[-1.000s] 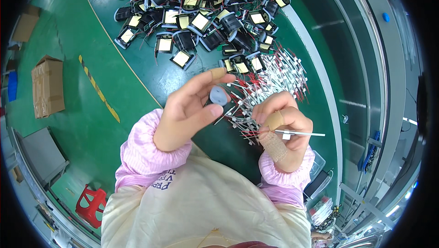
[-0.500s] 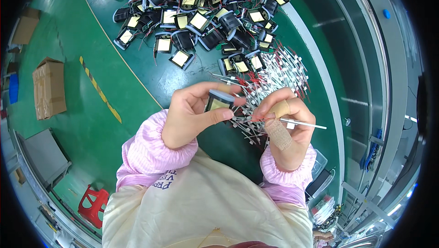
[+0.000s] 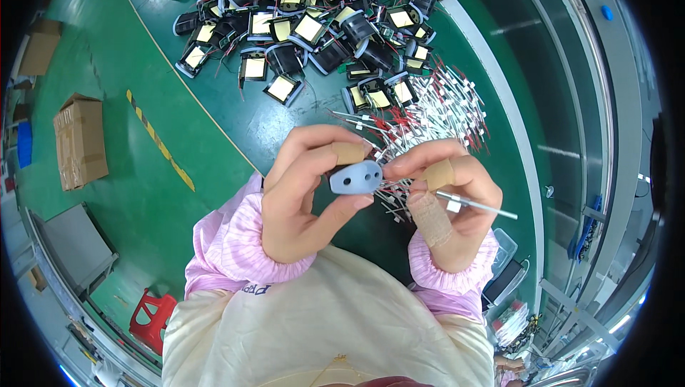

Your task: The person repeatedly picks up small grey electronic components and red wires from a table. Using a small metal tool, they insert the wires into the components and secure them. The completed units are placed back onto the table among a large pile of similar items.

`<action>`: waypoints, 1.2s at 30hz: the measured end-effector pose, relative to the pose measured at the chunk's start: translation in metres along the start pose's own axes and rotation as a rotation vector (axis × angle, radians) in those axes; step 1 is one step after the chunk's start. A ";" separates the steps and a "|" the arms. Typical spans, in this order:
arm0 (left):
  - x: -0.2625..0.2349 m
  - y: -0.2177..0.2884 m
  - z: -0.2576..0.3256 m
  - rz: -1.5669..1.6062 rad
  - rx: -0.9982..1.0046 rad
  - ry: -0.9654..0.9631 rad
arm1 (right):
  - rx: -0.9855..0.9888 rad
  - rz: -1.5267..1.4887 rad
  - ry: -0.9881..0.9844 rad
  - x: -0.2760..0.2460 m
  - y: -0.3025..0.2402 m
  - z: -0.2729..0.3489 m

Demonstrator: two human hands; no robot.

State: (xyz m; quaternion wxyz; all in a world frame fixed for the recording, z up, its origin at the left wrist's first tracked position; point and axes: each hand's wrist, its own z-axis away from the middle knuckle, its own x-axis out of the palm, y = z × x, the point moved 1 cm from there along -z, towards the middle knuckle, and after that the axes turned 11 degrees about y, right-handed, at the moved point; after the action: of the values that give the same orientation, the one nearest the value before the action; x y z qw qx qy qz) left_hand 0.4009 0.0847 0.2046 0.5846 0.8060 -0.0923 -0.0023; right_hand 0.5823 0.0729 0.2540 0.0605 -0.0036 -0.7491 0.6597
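Between the thumb and fingers of my left hand (image 3: pixel 300 198) is a small device housing (image 3: pixel 355 179); its grey-blue end cap with several dark holes faces up toward me. My right hand (image 3: pixel 457 198), with bandages on thumb and finger, pinches a thin white cable (image 3: pixel 485 207) that carries a small white tag. The cable's free end sticks out to the right; its other end is hidden by my fingers close to the cap. Beyond my hands lies a pile of similar white cables with red wires (image 3: pixel 442 112). Farther off is a heap of black housings with pale yellow pads (image 3: pixel 310 29).
A metal rail and frame (image 3: pixel 596 52) run along the right side of the green table. At left are a cardboard box (image 3: pixel 82 143), a yellow-black floor stripe (image 3: pixel 158 141), a grey container (image 3: pixel 77 244) and a red stool (image 3: pixel 152 319).
My left hand has turned the housing, so its holed cap now faces up instead of its side. My right hand, still pinching the cable, has come nearer to the cap.
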 end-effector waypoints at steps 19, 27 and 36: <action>0.001 0.004 0.004 -0.085 0.214 0.075 | -0.339 0.227 -0.052 0.007 -0.007 -0.001; -0.001 0.006 0.002 -0.166 0.296 0.048 | -0.262 0.188 -0.014 0.007 -0.008 -0.002; -0.003 0.005 0.003 -0.158 0.311 0.035 | -0.290 0.189 -0.085 0.006 -0.012 -0.012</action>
State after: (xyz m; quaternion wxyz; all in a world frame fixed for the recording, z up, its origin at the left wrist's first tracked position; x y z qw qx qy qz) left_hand 0.3967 0.0810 0.2081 0.4524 0.8914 -0.0177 -0.0201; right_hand 0.5789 0.0836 0.2676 -0.0344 -0.0548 -0.8346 0.5470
